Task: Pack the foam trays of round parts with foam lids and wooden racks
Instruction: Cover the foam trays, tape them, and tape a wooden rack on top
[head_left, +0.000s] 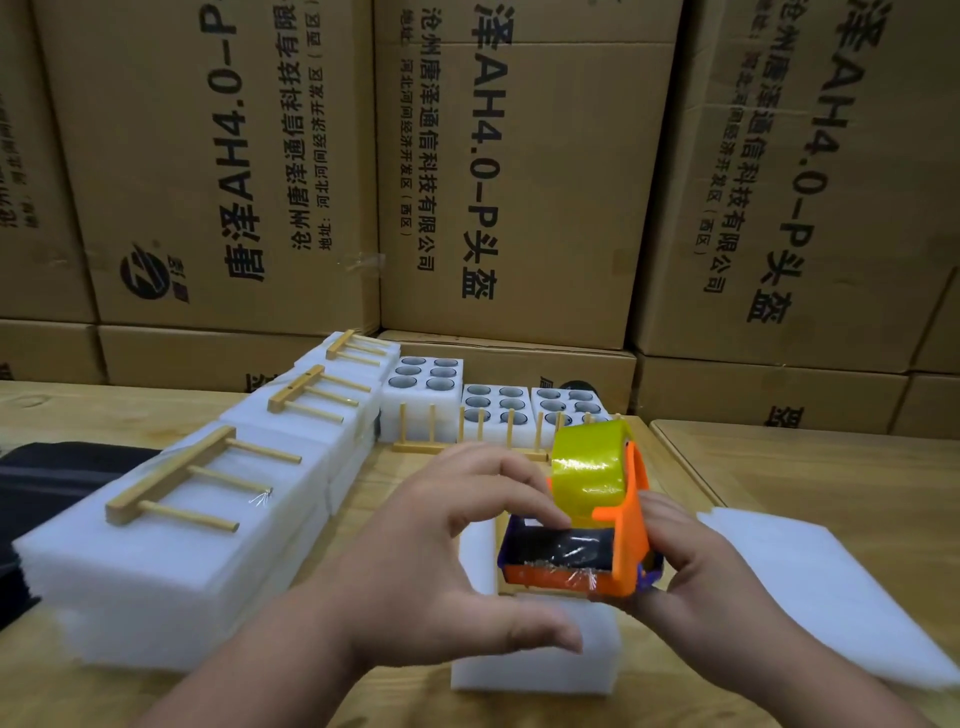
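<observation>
1. Right hand (691, 561) grips orange tape dispenser (618, 525) over foam tray (535, 654) on bench (779, 467).
2. Left hand (447, 561) fingers spread, fingertips on dispenser's front.
3. Finished foam packs with wooden racks (192, 480) lie left.

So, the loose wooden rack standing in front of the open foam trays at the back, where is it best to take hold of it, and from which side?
Grip the wooden rack by its flat base bar, coming from above and the near side. The pegs stand upright and look thin, so a pull on them would probably tip it. The open foam trays block the far side. The right hand grips the tape dispenser, so the left hand seems freer.
</observation>
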